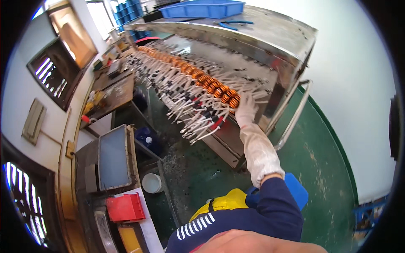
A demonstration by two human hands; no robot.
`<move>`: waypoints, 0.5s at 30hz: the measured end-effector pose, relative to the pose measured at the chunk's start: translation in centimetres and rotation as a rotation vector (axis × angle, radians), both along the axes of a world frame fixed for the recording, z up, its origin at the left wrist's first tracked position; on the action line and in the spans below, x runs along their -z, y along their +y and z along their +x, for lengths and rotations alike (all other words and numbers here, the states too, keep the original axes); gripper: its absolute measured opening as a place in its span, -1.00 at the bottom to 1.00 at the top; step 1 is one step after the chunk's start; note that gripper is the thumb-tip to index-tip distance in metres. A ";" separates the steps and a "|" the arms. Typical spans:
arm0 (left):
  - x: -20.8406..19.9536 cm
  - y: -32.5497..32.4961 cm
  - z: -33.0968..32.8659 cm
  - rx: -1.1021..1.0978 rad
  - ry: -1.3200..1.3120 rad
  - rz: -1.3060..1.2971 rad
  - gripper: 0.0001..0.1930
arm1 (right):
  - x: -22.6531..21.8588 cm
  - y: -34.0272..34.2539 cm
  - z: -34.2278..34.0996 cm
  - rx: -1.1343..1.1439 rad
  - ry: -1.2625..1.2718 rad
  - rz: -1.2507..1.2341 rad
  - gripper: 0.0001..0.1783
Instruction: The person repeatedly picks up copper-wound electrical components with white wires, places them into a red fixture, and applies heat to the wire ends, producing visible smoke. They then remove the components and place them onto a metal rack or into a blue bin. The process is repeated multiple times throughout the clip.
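A long row of copper-wire coils (pixel 204 81) lies on the lower shelf of a metal cart. White-sleeved leads with metal lugs stick out on both sides of it. My right hand (pixel 247 110), in a white glove and pale sleeve cover, is at the near end of this row. Its fingers are closed around the side of the last coil (pixel 234 101), partly hidden among the leads. My left hand is out of view.
Above the coils, the cart's metal top (pixel 278 31) carries a blue tray (pixel 202 9) and blue-handled pliers (pixel 230 26). At left, a bench holds a liquid-filled basin (pixel 114 158) and a red bin (pixel 125 207). A white bucket (pixel 152 183) stands below. The cart's tubular handle (pixel 295 114) juts out rightward.
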State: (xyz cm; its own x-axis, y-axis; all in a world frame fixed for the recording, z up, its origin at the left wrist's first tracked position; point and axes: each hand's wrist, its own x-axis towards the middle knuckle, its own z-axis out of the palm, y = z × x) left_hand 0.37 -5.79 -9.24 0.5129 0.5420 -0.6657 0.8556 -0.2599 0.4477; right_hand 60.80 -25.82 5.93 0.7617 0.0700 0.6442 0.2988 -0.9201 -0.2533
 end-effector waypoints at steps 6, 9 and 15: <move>0.9 -1.5 -2.3 -0.078 0.066 -0.038 -0.59 | -0.2 -0.5 0.1 -0.260 0.051 0.333 -0.20; 1.2 -2.4 -4.0 -0.104 0.106 -0.054 -0.58 | -0.8 -0.3 -0.1 -0.255 0.106 0.364 -0.26; 2.3 -3.9 -6.6 -0.139 0.149 -0.097 -0.58 | -1.2 0.0 -0.8 -0.197 0.153 0.275 -0.27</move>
